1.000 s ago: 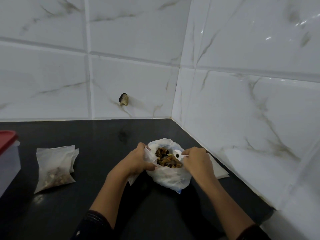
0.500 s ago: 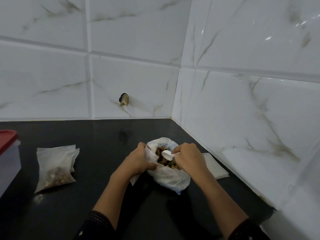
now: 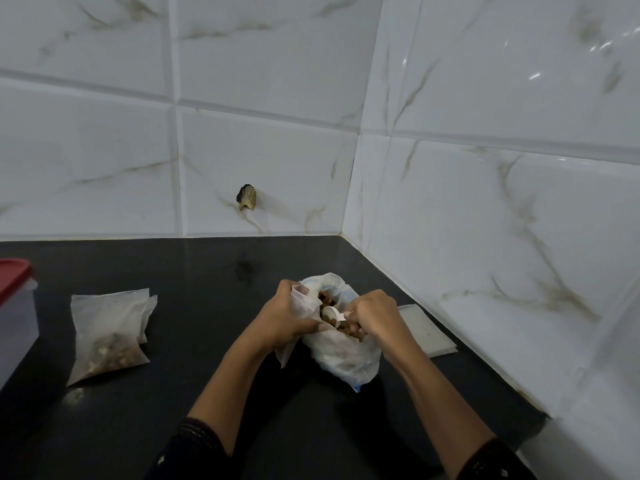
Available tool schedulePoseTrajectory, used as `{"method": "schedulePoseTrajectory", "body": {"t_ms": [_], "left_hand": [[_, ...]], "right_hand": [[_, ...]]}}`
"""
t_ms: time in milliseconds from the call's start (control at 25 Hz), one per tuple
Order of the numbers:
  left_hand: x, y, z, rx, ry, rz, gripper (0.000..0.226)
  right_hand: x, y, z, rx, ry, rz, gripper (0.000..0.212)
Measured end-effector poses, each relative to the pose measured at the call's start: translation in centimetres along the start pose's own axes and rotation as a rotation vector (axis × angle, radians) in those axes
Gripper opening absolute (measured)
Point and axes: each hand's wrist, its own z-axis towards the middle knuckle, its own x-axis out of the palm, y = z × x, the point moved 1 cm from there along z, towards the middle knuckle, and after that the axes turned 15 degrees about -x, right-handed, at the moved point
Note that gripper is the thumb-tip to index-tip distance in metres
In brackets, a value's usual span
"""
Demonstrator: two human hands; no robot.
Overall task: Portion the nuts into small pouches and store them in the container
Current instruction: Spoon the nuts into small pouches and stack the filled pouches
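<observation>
The left hand (image 3: 285, 320) pinches a small pouch (image 3: 302, 303) open against the white bag (image 3: 343, 356) of nuts (image 3: 325, 297), near the counter's right corner. The right hand (image 3: 375, 315) grips a white spoon (image 3: 331, 311) (nuts in its bowl) over the bag. Filled pouches (image 3: 107, 334) lie well left, beside the red-lidded container (image 3: 15, 306).
</observation>
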Motion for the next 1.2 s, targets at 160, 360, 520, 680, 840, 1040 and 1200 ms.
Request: {"method": "schedulePoseTrajectory", "body": {"t_ms": [160,360,520,680,840,1040,1200], "left_hand": [[0.4,0.1,-0.1,0.037,0.033,-0.074,0.061],[0.4,0.0,-0.2,0.056,0.064,-0.092,0.060],[0.3,0.0,0.1,0.024,0.081,-0.046,0.059],[-0.2,-0.2,0.1,-0.014,0.034,0.017,0.063],[-0.4,-0.2,0.3,-0.031,-0.017,0.010,0.076],[-0.3,-0.4,0.6,0.009,-0.119,0.034,0.065],[-0.1,-0.2,1.0,0.053,-0.126,0.138,0.064]], "right_hand": [[0.0,-0.1,0.2,0.165,-0.033,0.216,0.025],[-0.2,0.0,-0.4,0.336,-0.029,0.395,0.036],[-1.1,-0.3,-1.7,0.263,-0.120,0.695,0.020],[-2.4,-0.9,-2.0,0.273,-0.107,0.844,0.019],[-3.4,-0.7,-2.4,0.242,-0.106,0.879,0.024],[-4.4,0.6,-3.3,0.163,-0.143,0.979,0.020],[-5.2,2.6,-3.5,0.072,-0.153,1.002,0.019]]}}
